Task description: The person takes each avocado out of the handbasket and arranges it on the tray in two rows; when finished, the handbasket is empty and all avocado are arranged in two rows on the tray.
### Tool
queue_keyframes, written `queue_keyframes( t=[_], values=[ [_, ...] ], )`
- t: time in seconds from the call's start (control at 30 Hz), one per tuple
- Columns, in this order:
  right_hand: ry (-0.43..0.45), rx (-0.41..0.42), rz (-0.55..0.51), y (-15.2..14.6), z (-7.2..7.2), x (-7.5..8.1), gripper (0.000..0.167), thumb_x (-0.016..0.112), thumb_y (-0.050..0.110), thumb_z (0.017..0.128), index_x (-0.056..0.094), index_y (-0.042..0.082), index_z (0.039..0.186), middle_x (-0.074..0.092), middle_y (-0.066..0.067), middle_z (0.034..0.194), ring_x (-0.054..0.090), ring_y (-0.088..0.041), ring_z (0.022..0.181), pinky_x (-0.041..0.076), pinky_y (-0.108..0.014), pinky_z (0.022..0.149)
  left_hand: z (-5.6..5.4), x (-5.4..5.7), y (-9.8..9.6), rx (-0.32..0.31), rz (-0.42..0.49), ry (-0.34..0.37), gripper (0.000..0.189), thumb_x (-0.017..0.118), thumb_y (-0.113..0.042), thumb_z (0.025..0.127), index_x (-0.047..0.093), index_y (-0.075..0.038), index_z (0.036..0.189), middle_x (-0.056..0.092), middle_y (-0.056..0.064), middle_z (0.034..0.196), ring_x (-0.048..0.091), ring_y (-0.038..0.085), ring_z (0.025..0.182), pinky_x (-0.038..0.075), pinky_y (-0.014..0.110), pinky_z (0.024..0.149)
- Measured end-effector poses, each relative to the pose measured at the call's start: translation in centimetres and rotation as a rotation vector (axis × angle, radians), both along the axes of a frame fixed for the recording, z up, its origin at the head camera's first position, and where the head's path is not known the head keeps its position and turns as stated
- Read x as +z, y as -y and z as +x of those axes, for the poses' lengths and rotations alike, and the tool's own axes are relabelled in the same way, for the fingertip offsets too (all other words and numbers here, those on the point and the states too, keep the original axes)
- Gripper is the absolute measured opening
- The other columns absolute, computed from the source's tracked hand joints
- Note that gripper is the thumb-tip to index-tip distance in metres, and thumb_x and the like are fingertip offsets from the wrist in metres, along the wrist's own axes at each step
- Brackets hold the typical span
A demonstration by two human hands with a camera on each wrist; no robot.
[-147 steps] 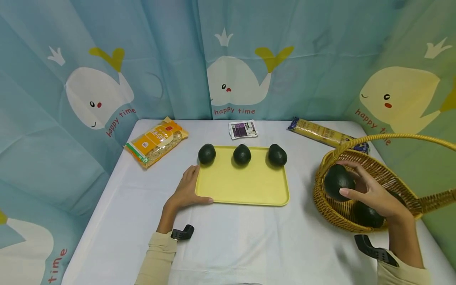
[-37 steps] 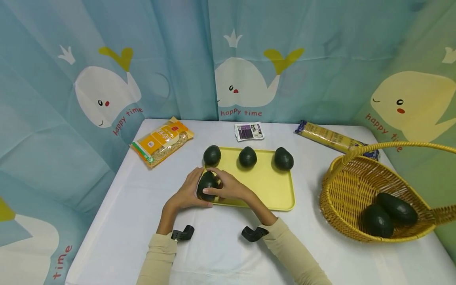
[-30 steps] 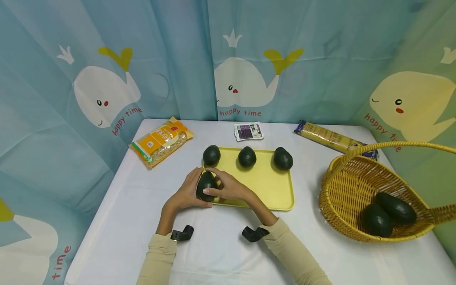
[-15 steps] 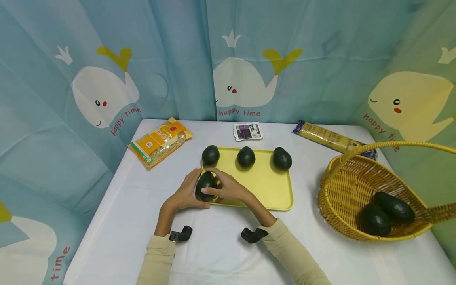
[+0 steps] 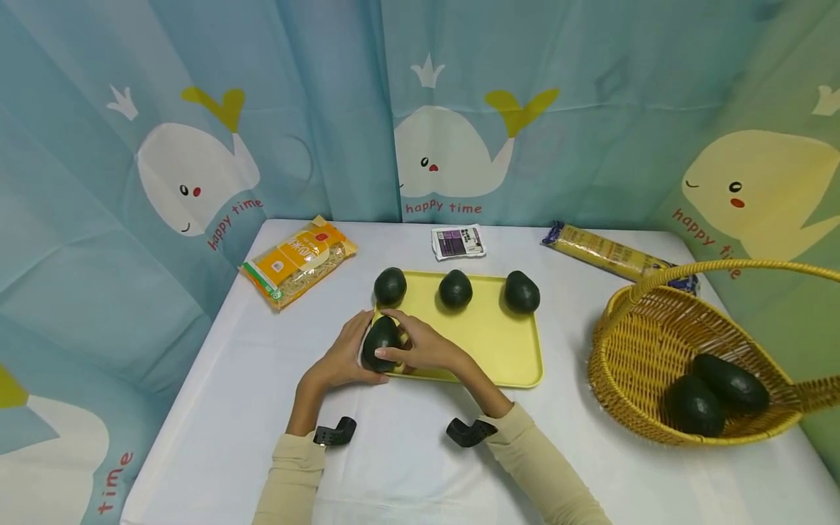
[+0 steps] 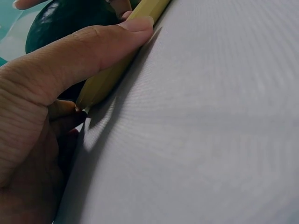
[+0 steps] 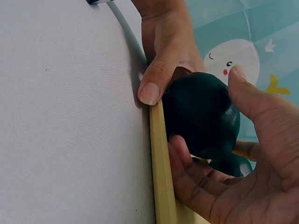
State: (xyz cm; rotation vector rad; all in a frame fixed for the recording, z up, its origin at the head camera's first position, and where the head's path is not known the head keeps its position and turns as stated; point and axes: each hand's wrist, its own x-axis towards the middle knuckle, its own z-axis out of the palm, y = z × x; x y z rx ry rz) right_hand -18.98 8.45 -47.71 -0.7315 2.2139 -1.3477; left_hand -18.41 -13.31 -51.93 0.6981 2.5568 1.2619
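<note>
At the near-left corner of a yellow tray point(image 5: 485, 350), an avocado point(image 5: 381, 343) stands with its narrow end up. My right hand point(image 5: 423, 343) holds it from the right, thumb across its near side and fingers curled behind. My left hand point(image 5: 341, 354) grips the tray's corner, thumb along the front edge and fingers along the left side. In the left wrist view, the left thumb point(image 6: 93, 51) presses on the tray rim point(image 6: 110, 81). Along the tray's back edge sit three more avocados: a left one point(image 5: 390, 286), a middle one point(image 5: 456, 289) and a right one point(image 5: 521, 292).
To the right stands a wicker basket point(image 5: 630, 364) with a tall handle, holding two avocados point(image 5: 695, 405). Behind the tray lie an orange food bag point(image 5: 298, 262), a small white-and-purple packet point(image 5: 458, 242) and a long yellow packet point(image 5: 610, 251). A whale-print curtain point(image 5: 328, 109) encloses the table.
Since the earliest frame, my right hand has brought the avocado left from the basket onto the tray's near-left corner. Over the last second both hands stay nearly still.
</note>
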Motion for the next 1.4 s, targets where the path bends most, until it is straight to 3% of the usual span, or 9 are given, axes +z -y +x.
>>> queue_keyframes(
  t=[0.23, 0.53, 0.9, 1.17, 1.4],
  values=[
    [0.000, -0.007, -0.016, -0.08, 0.18, 0.17, 0.081, 0.066, 0.025, 0.094, 0.016, 0.009, 0.156, 0.057, -0.019, 0.104, 0.069, -0.027, 0.061, 0.058, -0.032, 0.054, 0.02, 0.16, -0.01, 0.000, -0.010, -0.014, 0.121, 0.092, -0.038, 0.059, 0.021, -0.015, 0.155, 0.019, 0.010, 0.162, 0.007, 0.033, 0.152, 0.015, 0.060, 0.119],
    [0.026, -0.017, -0.031, -0.17, 0.38, 0.24, 0.080, 0.065, 0.021, 0.095, 0.016, 0.011, 0.156, 0.057, -0.023, 0.106, 0.069, -0.037, 0.068, 0.058, -0.038, 0.054, 0.06, -0.01, -0.06, 0.001, 0.009, -0.012, 0.121, 0.092, -0.039, 0.059, 0.023, -0.015, 0.155, 0.021, 0.010, 0.162, 0.008, 0.034, 0.151, 0.014, 0.062, 0.118],
    [0.039, -0.023, -0.034, -0.33, 0.18, 0.09, 0.076, 0.064, 0.024, 0.096, 0.018, 0.014, 0.156, 0.058, -0.021, 0.109, 0.070, -0.027, 0.073, 0.059, -0.034, 0.056, 0.07, -0.07, -0.09, 0.008, 0.005, -0.019, 0.120, 0.091, -0.040, 0.058, 0.023, -0.017, 0.155, 0.021, 0.009, 0.162, 0.010, 0.033, 0.151, 0.015, 0.062, 0.118],
    [0.048, -0.035, -0.040, -0.39, 0.25, 0.11, 0.077, 0.064, 0.021, 0.095, 0.018, 0.014, 0.156, 0.057, -0.025, 0.112, 0.069, -0.036, 0.077, 0.059, -0.039, 0.057, 0.13, -0.10, -0.03, 0.011, 0.007, -0.021, 0.120, 0.091, -0.040, 0.059, 0.023, -0.015, 0.155, 0.020, 0.011, 0.162, 0.010, 0.034, 0.151, 0.015, 0.062, 0.118],
    [0.065, -0.057, -0.040, -0.71, 0.54, 0.61, 0.076, 0.064, 0.027, 0.095, 0.019, 0.016, 0.156, 0.055, -0.023, 0.117, 0.070, -0.029, 0.076, 0.059, -0.036, 0.058, 0.12, -0.18, 0.08, 0.015, -0.009, -0.009, 0.121, 0.090, -0.041, 0.060, 0.021, -0.014, 0.156, 0.018, 0.011, 0.163, 0.008, 0.034, 0.152, 0.015, 0.062, 0.118]
  ],
)
